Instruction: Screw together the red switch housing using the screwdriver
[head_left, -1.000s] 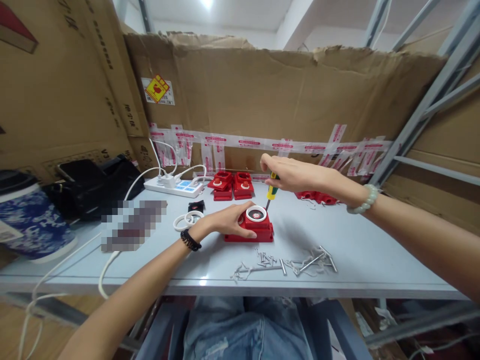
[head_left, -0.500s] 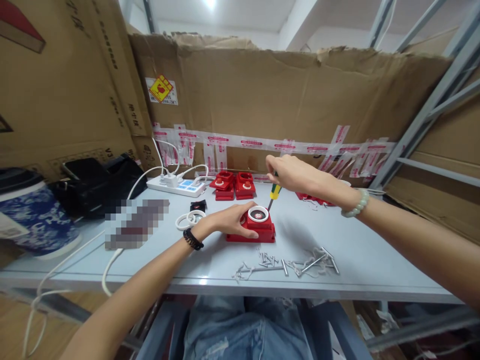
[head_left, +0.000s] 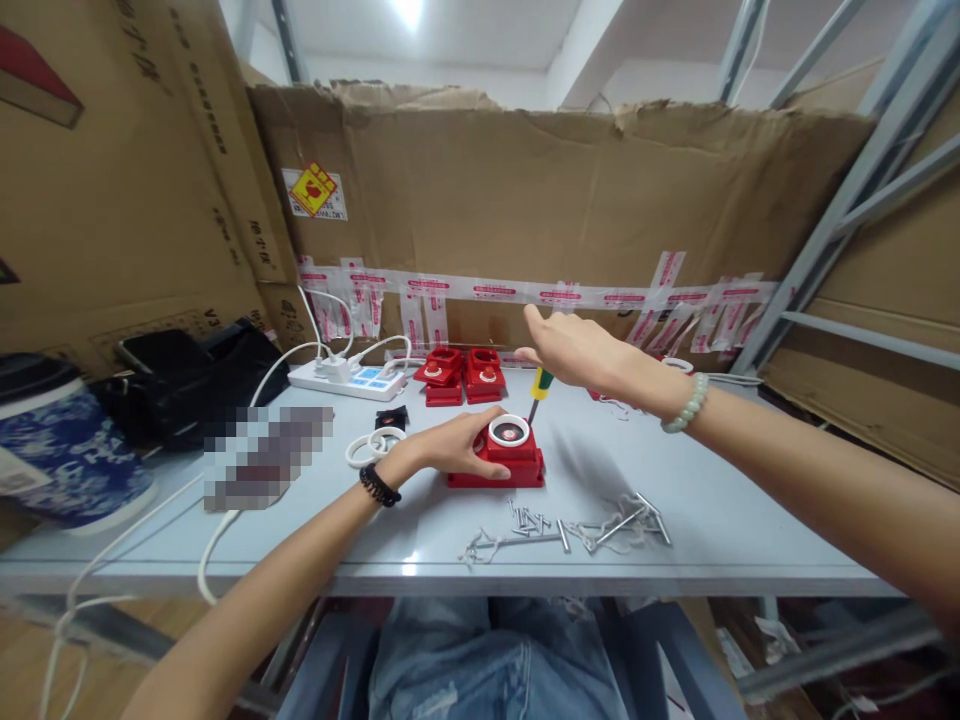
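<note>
My left hand (head_left: pixel 469 446) is wrapped round the left side of a red box-shaped housing (head_left: pixel 517 470) on the table, its thumb along the front. On the housing's top sits a white ring (head_left: pixel 510 430) around a dark round centre. My right hand (head_left: pixel 566 345) grips a screwdriver (head_left: pixel 539 386) with a yellow and green handle from above. The screwdriver slants slightly, its tip at the housing's back right corner; whether a screw is under it I cannot make out. In front of the housing lie several loose screws (head_left: pixel 525 518) and metal T-shaped rods (head_left: pixel 525 540) with pale strings.
Two more red housings (head_left: pixel 486 375) stand at the back beside a white power strip (head_left: pixel 349 378) with cables. White rings (head_left: pixel 367 448) and a small black packet (head_left: pixel 391 418) lie left of my left hand. A blue patterned cup (head_left: pixel 71 450) stands far left. A cardboard wall (head_left: pixel 480 200) closes the back.
My right hand has turned on the screwdriver, and its thumb now sticks out upward. The left hand keeps its hold on the housing. The whole view has shifted slightly.
</note>
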